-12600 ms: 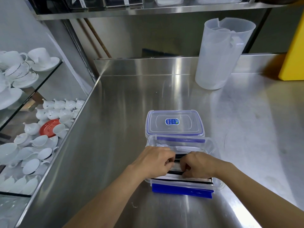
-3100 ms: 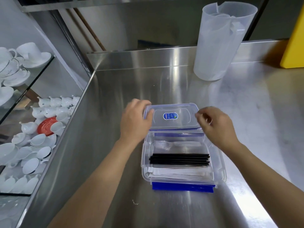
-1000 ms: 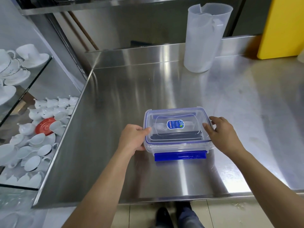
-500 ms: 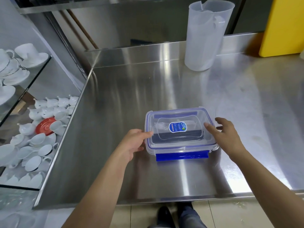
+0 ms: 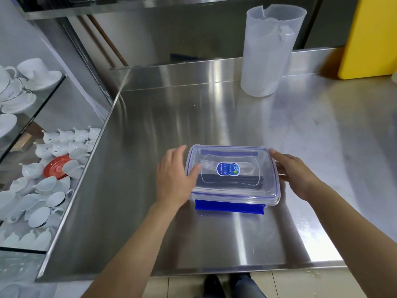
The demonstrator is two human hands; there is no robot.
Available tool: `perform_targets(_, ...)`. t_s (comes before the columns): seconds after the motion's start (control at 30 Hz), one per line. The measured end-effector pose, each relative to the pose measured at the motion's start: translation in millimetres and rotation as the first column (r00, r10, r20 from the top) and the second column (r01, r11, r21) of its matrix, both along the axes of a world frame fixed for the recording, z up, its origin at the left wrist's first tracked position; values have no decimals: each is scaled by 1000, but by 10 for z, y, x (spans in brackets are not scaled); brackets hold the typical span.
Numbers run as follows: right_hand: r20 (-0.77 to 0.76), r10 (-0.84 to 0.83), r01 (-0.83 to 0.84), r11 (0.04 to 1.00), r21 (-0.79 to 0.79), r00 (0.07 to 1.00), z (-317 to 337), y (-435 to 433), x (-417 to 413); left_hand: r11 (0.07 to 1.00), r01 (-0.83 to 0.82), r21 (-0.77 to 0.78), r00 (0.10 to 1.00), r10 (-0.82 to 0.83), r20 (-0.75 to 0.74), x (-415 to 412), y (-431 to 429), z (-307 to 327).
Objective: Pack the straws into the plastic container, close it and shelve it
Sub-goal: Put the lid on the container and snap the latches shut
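The clear plastic container [image 5: 266, 168] sits on the steel counter [image 5: 214, 239] with its blue-rimmed lid lying on top. Black straws [image 5: 247, 182] show through the lid, next to a clear plastic fork. A blue front latch [image 5: 228, 207] sticks out flat at the container's near side. My left hand [image 5: 174, 179] lies against the left side, thumb on the lid's corner. My right hand [image 5: 296, 173] presses against the right side, fingers reaching the far corner.
A tall translucent pitcher [image 5: 266, 52] stands at the back of the counter, and a yellow board [image 5: 373, 37] leans at the back right. A steel shelf [image 5: 150, 5] runs overhead. Glass shelves with white cups and teapots [image 5: 43, 179] are to the left.
The lid went from behind the container onto it. My hands have shifted along its two sides, and my left thumb now rests on the lid.
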State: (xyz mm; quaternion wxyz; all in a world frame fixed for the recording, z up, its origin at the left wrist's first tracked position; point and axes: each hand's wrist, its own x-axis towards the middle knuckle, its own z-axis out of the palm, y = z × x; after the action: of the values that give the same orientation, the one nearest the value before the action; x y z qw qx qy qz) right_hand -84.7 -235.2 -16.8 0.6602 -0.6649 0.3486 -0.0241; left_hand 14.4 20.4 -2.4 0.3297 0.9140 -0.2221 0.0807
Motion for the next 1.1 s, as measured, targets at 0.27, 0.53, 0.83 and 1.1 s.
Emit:
perform_targets(0.27, -54, 129, -121, 983, 135, 990, -4, -121, 402, 649, 485, 586, 697, -692, 189, -389, -142, -128)
perform_targets(0.53, 120, 111, -124, 987, 106, 986, 29, -157, 476, 554, 369, 747, 619, -745, 246, -461, -50, -201)
perform_targets(0.83, -22, 436, -410, 828, -382, 900, 118, -39, 577, 654, 458, 603, 622, -719, 308, -458, -82, -176)
perform_targets(1.1, 27, 449, -387, 798, -462, 893, 83, -40, 590, 680, 497, 540, 621, -713, 326, -404, -107, -153)
